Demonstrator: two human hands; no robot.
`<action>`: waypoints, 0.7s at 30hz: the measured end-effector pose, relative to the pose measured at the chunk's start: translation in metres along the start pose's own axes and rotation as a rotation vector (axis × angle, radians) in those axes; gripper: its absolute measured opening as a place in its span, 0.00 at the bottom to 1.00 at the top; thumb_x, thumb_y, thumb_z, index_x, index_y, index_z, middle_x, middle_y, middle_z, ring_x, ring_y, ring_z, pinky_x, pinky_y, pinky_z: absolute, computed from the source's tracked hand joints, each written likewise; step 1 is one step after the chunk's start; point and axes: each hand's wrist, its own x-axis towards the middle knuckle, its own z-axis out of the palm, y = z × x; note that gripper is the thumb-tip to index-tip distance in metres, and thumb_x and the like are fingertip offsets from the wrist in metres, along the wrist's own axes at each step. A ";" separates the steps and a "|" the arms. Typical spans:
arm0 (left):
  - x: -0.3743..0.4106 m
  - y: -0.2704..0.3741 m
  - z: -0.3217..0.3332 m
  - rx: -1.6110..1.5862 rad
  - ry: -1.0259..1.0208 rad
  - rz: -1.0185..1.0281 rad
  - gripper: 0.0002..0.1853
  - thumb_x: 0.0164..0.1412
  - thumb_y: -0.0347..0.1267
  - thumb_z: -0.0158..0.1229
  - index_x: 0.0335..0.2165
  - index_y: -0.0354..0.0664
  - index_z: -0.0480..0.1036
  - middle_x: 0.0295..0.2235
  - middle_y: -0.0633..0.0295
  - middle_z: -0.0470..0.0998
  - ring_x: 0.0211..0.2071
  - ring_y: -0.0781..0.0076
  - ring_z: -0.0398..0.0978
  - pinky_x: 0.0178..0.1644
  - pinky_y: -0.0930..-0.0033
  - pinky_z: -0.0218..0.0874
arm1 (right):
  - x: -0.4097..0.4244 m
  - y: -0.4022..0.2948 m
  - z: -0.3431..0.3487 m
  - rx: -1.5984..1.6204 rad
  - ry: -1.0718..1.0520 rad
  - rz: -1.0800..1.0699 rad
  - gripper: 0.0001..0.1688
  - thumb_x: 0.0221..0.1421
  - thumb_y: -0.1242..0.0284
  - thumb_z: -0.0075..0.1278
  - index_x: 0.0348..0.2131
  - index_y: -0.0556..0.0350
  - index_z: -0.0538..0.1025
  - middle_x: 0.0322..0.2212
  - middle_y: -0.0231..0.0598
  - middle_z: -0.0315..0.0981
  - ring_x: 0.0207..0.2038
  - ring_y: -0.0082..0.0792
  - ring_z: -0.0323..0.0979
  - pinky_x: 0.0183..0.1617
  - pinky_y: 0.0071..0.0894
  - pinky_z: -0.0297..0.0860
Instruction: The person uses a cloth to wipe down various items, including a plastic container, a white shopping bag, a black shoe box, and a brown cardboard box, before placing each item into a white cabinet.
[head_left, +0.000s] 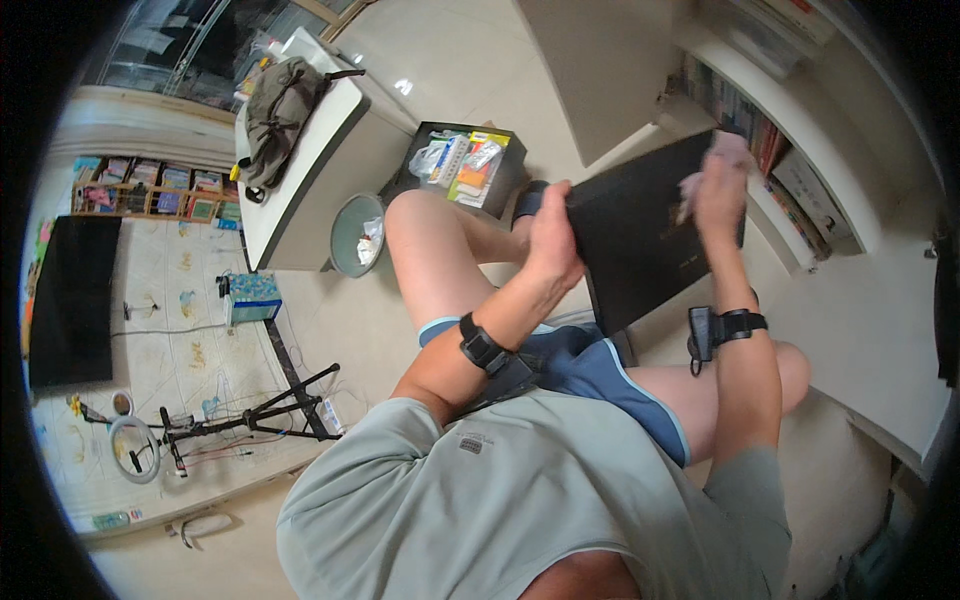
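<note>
My left hand (555, 236) grips the left edge of a large flat black case or book (637, 232), which is tilted above my lap. Its cover bears small faint writing. At the upper right part of the cover, my right hand (720, 199) holds a crumpled pale pink cloth (731, 150); this hand is slightly blurred. The cloth lies against the black cover near its far right corner. Black straps with small devices sit on both my forearms. The underside of the black object is hidden.
Right of me stands a white shelf unit with books (810, 195) and an open door. Ahead on the floor is a black box of packets (517, 161), with a grey waste bin (338, 236) beside it. A backpack (281, 120) lies on a white table (300, 187). A tripod (255, 420) stands left.
</note>
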 end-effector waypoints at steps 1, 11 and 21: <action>0.006 0.003 -0.004 0.001 0.083 -0.034 0.20 0.57 0.47 0.45 0.32 0.42 0.73 0.29 0.60 0.77 0.32 0.65 0.75 0.42 0.64 0.65 | -0.016 -0.010 0.011 0.037 -0.041 -0.104 0.35 0.55 0.64 0.43 0.58 0.61 0.56 0.58 0.55 0.54 0.60 0.51 0.53 0.64 0.43 0.50; 0.023 0.036 -0.031 -0.064 -0.008 0.091 0.27 0.59 0.47 0.40 0.46 0.38 0.69 0.41 0.55 0.76 0.41 0.59 0.74 0.49 0.59 0.65 | -0.098 -0.040 0.039 -0.233 -0.472 -0.771 0.42 0.38 0.62 0.53 0.56 0.50 0.65 0.59 0.44 0.55 0.63 0.42 0.50 0.66 0.46 0.43; 0.009 0.037 -0.021 0.023 0.009 0.095 0.26 0.58 0.46 0.41 0.45 0.37 0.70 0.40 0.55 0.77 0.40 0.61 0.74 0.48 0.61 0.65 | -0.031 -0.034 0.019 -0.114 0.058 -0.382 0.34 0.46 0.67 0.47 0.53 0.61 0.63 0.54 0.54 0.58 0.58 0.50 0.56 0.61 0.48 0.51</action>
